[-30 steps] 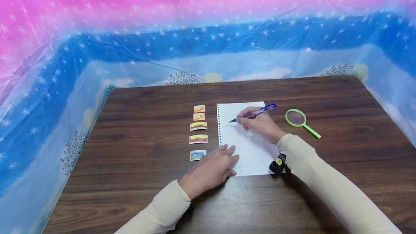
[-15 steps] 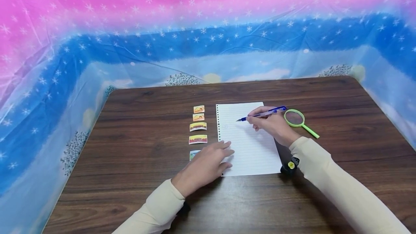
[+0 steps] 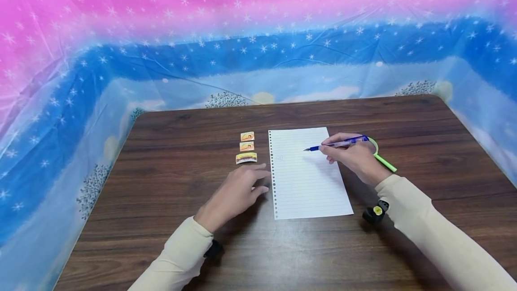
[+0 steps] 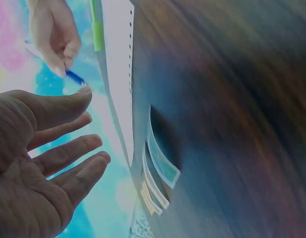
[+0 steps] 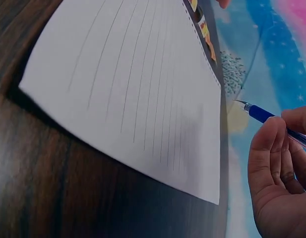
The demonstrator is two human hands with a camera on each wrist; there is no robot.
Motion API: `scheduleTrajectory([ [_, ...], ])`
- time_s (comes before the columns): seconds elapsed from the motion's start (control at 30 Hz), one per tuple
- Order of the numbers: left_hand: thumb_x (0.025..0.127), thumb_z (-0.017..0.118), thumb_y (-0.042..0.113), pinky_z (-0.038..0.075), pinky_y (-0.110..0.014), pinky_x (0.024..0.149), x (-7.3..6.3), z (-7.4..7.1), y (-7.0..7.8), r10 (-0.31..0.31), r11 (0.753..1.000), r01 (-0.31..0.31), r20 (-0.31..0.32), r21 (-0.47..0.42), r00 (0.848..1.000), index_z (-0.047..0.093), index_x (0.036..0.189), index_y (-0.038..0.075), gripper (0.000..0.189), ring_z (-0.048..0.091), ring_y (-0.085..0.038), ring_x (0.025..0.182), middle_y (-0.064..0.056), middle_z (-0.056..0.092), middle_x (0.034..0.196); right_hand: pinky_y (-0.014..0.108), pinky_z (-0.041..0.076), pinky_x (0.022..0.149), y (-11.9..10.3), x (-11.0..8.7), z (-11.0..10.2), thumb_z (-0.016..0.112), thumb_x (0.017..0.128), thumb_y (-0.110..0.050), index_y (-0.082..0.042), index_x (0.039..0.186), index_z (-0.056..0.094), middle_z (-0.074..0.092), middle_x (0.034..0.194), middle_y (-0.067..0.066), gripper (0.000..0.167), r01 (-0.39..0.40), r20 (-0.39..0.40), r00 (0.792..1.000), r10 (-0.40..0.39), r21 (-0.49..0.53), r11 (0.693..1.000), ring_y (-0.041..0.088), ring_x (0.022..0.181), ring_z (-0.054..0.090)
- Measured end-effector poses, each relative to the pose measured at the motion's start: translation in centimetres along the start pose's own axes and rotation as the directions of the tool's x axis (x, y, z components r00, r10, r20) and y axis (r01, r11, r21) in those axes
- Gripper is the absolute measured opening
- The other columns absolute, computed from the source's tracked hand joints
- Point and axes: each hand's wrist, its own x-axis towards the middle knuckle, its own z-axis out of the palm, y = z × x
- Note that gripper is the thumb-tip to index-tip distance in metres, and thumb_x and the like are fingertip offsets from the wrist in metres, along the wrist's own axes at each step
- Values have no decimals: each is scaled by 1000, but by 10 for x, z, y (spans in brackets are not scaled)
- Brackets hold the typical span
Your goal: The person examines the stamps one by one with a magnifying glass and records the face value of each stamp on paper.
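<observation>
A blue pen (image 3: 339, 143) is pinched between the thumb and fingers of my right hand (image 3: 357, 156), its tip raised over the lined sheet (image 3: 311, 183). In the right wrist view the pen (image 5: 262, 114) points away from the hand. Faint marks show near the sheet's punched left edge. My left hand (image 3: 236, 192), fingers spread and holding nothing, hovers beside that edge and covers the lower stamps in the head view. Two orange stamps (image 3: 247, 146) and a yellow one (image 3: 246, 158) show above it. From the left wrist, curled stamps (image 4: 162, 161) appear just past the fingertips.
A green magnifying glass (image 3: 385, 163) lies right of the sheet, its lens mostly behind the right hand. The dark wooden table (image 3: 161, 156) is backed by a pink and blue snowflake cloth (image 3: 202, 44). Each wrist carries a black camera.
My left hand has lifted off the sheet and moved left over the lower stamps. My right hand has drawn right with the pen, away from the faint marks and in front of the magnifying glass.
</observation>
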Motion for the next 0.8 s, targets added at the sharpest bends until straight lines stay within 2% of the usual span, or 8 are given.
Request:
scheduleTrajectory([
  [0.13,91,77,9,45,-48,106,0,-5,-7,-63,998,63,1,-4,998,71,123,0,34,55,-30,132,-17,63,135,41,58,84,-1,-6,-7,75,94,-30,0,118,69,72,105,23,39,26,-29,999,-25,13,1000,26,86,73],
  [0.27,90,78,9,48,-47,104,0,-10,-15,-113,994,113,0,-5,994,71,124,0,35,56,-29,130,-16,63,136,41,59,83,0,-10,-14,75,94,-22,7,115,67,74,103,20,36,66,-44,997,-62,85,994,31,88,73],
  [0.43,91,77,10,53,-46,95,-1,-15,-25,-141,990,141,-4,0,990,72,123,3,33,62,-29,121,-13,67,129,36,60,77,5,-16,-24,78,92,-26,3,111,71,76,95,13,36,104,-82,992,-98,71,992,28,81,74],
  [0.63,92,76,10,53,-46,87,-2,-16,-35,-177,984,176,-1,-28,984,72,125,4,33,66,-28,110,-13,69,124,35,60,76,11,-23,-37,74,94,-12,13,113,68,76,95,16,32,162,-84,986,-146,225,961,27,81,75],
  [0.8,93,76,12,51,-41,78,-1,-16,-41,-211,977,211,2,-23,977,74,121,5,29,65,-24,100,-11,70,119,33,60,74,13,-29,-45,77,92,-15,11,113,69,76,101,10,35,147,-144,982,-120,188,971,27,78,74],
])
